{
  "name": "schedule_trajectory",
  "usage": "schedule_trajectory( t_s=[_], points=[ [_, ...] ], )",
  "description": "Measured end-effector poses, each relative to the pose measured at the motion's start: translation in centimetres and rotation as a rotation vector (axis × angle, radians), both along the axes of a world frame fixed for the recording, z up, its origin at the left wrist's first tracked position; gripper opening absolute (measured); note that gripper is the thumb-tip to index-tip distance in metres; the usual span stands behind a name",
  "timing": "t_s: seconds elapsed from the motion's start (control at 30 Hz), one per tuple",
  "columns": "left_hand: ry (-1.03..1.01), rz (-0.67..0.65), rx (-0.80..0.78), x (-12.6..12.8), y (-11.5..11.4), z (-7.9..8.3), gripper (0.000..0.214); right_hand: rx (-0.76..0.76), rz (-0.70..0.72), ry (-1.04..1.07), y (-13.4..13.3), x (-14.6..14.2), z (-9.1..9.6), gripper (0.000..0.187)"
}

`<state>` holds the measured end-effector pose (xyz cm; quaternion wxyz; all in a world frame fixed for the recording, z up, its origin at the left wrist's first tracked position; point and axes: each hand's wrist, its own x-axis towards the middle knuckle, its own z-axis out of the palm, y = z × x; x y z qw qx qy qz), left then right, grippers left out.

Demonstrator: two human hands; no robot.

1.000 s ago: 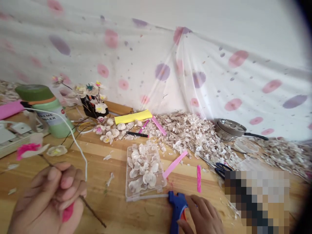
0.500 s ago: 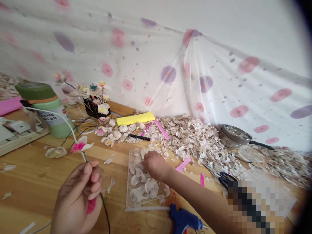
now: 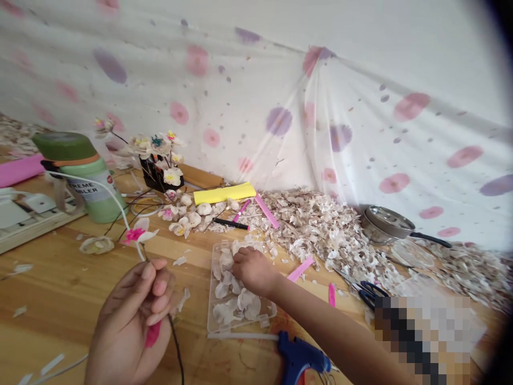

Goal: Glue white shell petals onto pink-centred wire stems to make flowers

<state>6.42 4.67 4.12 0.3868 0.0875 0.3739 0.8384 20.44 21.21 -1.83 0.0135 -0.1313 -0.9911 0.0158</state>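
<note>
My left hand (image 3: 130, 315) is closed around a thin dark wire stem (image 3: 176, 347) with a small white and pink flower (image 3: 138, 233) at its top; a bit of pink shows under the fingers. My right hand (image 3: 250, 270) reaches into a clear plastic box (image 3: 218, 321) of white shell petals (image 3: 246, 305), fingers curled down among them. Whether it grips a petal is hidden. A blue glue gun (image 3: 300, 361) lies on the wooden table (image 3: 60, 283) just below my right forearm.
A green jar (image 3: 86, 179) and a small pot of finished flowers (image 3: 158, 160) stand at the left. A heap of shell pieces (image 3: 320, 222), yellow paper (image 3: 224, 192), pink strips (image 3: 300, 268), scissors (image 3: 371, 291) and a metal pan (image 3: 387, 224) lie to the right.
My right hand left the glue gun and moved up into the petal box. My left hand with the flower stem shifted right and nearer the box.
</note>
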Motion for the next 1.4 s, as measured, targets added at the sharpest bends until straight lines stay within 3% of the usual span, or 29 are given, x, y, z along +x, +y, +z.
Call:
schedule_trajectory(
  t_s=[0.17, 0.4, 0.53, 0.67, 0.73, 0.8, 0.9, 1.0, 1.4],
  points=[
    [0.043, 0.019, 0.032, 0.0, -0.7, 0.7, 0.029, -0.154, -0.156, 0.166, -0.3, 0.5, 0.6, 0.015],
    [0.033, -0.024, -0.121, 2.0, -1.5, 1.6, 0.031, -0.552, -0.461, 0.496, -2.0, 2.3, 3.8, 0.020],
    [-0.004, -0.087, -0.212, 4.1, -1.3, 2.0, 0.041, -0.735, -0.478, 0.663, -4.7, 3.7, 6.8, 0.020],
    [0.003, -0.196, -0.183, 6.1, -0.6, 1.6, 0.038, -0.843, -0.404, 0.794, -8.3, 4.7, 9.8, 0.020],
    [0.028, -0.242, -0.145, 6.9, -0.2, 1.2, 0.033, -0.821, -0.372, 0.833, -9.7, 4.9, 10.8, 0.020],
    [0.049, -0.269, -0.125, 7.5, 0.1, 0.8, 0.030, -0.698, -0.363, 0.842, -10.5, 4.8, 11.4, 0.018],
    [0.060, -0.293, -0.121, 8.1, 0.2, 0.5, 0.030, -0.477, -0.379, 0.834, -10.6, 4.6, 11.6, 0.018],
    [0.073, -0.297, -0.130, 8.5, 0.2, 0.5, 0.032, -0.354, -0.403, 0.804, -10.1, 4.4, 11.6, 0.020],
    [0.117, -0.284, -0.145, 9.0, 0.6, 0.3, 0.030, -0.186, -0.426, 0.788, -9.7, 4.2, 11.1, 0.020]
  ],
)
